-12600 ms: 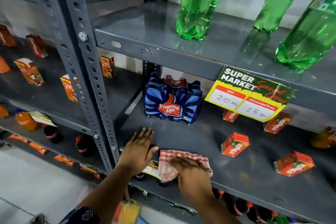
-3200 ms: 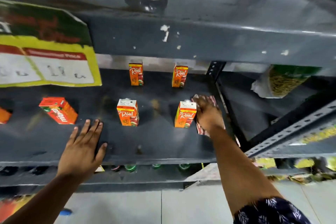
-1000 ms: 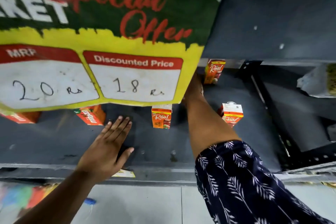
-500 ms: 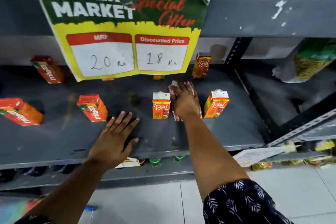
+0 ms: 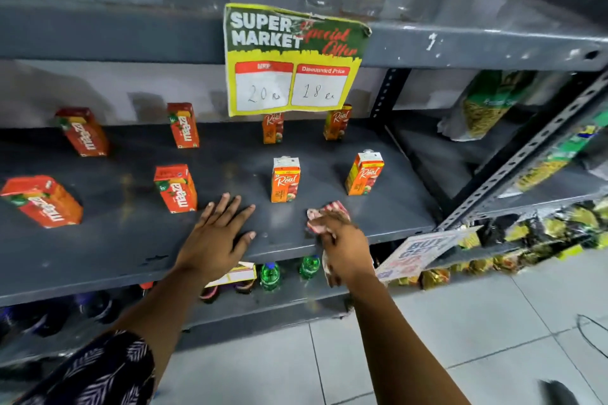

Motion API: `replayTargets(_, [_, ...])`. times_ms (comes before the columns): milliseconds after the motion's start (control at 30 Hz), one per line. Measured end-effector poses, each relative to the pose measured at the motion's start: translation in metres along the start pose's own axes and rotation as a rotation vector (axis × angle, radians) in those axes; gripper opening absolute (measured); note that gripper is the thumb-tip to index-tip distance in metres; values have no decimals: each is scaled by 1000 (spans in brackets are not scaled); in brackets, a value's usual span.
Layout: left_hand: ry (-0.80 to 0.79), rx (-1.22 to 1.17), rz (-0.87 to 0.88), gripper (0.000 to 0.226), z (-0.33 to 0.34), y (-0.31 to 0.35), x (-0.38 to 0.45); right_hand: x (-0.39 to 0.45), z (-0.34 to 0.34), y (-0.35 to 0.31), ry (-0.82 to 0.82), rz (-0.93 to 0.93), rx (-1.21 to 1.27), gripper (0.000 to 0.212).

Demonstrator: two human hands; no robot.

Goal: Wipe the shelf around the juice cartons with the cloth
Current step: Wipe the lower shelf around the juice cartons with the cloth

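Right hand (image 5: 342, 240): fingers curled, gripping cloth (image 5: 330, 210), mostly hidden, at shelf (image 5: 131, 240) edge. Left hand (image 5: 217, 237): fingers spread, flat. Rear cartons (image 5: 273, 128) partly behind price sign (image 5: 292, 59).

My left hand (image 5: 218, 237) lies palm down on the shelf (image 5: 98, 240), fingers (image 5: 227, 207) spread and straight, thumb out to the right near the front edge. Its forearm runs back down and to the left, into a dark patterned sleeve (image 5: 105, 371). My right hand (image 5: 342, 240) sits at the front edge too, knuckles up, fingers curled and bunched over the cloth (image 5: 332, 209), wrist bent slightly. That forearm is bare and stretches down to the right. The two hands are apart, not touching.
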State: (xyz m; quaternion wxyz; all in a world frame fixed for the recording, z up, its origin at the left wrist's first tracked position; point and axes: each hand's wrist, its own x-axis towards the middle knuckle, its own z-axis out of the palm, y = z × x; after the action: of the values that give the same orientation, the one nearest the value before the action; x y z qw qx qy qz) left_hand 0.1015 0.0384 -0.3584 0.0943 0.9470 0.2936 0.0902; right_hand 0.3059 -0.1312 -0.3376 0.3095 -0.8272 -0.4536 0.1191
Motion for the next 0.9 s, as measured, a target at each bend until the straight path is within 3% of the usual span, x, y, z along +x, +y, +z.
replayTargets(300, [15, -31, 16, 68, -18, -2, -39, -77, -16, -9, 11, 93, 64, 30])
replayTargets(433, [69, -55, -1, 70, -36, -20, -63, -86, -3, -27, 46, 98, 107, 35])
replayTargets(533, [125, -44, -60, 70, -47, -45, -83, -74, 12, -61, 58, 67, 189, 38])
replayTargets(733, [186, -37, -219, 56, -59, -109, -93, -18, 36, -141, 57, -44, 72, 52])
replayTargets(900, [128, -18, -196, 76, -46, -137, -79, 53, 58, -179, 57, -32, 16, 48])
